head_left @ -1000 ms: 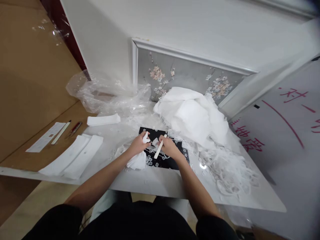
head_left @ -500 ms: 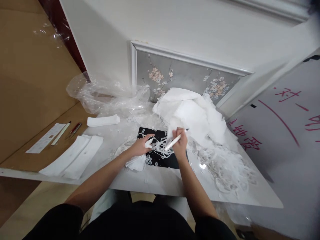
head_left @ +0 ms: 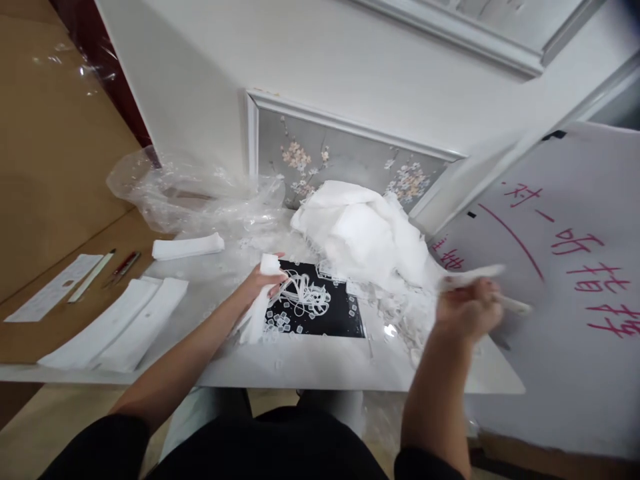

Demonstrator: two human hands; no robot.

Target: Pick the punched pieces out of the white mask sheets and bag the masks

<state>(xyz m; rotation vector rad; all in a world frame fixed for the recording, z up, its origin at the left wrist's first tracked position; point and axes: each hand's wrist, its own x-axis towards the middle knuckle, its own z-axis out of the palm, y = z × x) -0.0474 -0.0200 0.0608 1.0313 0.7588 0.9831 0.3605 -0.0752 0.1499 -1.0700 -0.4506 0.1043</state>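
The right hand (head_left: 470, 310), a moment ago above the mat (head_left: 345, 323), is now over the right edge of the table (head_left: 320, 367), gripping a tool (head_left: 516, 305) and a blurred white piece (head_left: 475, 274); only the left hand (head_left: 261, 281), grasping strips (head_left: 258, 315), remains beside the cords (head_left: 305, 298) on the mat.

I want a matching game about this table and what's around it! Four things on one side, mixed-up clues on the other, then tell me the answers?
Things
1. Thin white strings
2. Writing on the whiteboard
3. Clear plastic
4. Left hand

Clues
A. Crumpled and see-through
B. Holding a white strip
C. In a tangle on the black mat
D. Red

Right pairs: 1-C, 2-D, 3-A, 4-B
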